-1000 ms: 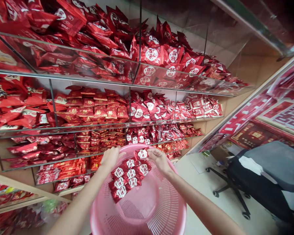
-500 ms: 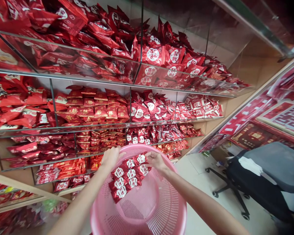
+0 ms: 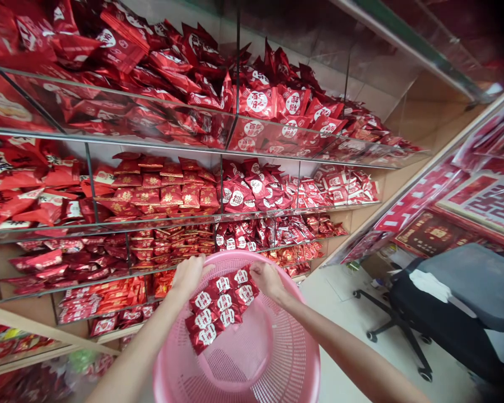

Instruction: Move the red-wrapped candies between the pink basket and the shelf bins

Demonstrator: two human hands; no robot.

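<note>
A pink perforated plastic basket (image 3: 312, 358) stands in front of the shelves. My left hand (image 3: 190, 274) is closed over its far left rim, the thumb lying on the inside. Inside the basket's upper part is a joined sheet of dark red packets (image 3: 223, 302) with white printed labels, several in staggered rows. My right hand (image 3: 267, 281) pinches the upper right corner of these packets near the far right rim. Its fingertips are partly hidden behind the hand. Below the packets the perforated basket bottom shows.
Glass-fronted shelves (image 3: 151, 143) packed with red wrapped packets (image 3: 258, 103) rise in front of me. An office chair (image 3: 445, 302) with a white cloth (image 3: 430, 284) stands at right on a tiled floor (image 3: 340, 330). A wooden shelf edge (image 3: 46, 330) runs at lower left.
The view has shifted slightly, so the upper shelves sit a little lower. Both hands keep their holds, and the packets hang in almost the same place.
</note>
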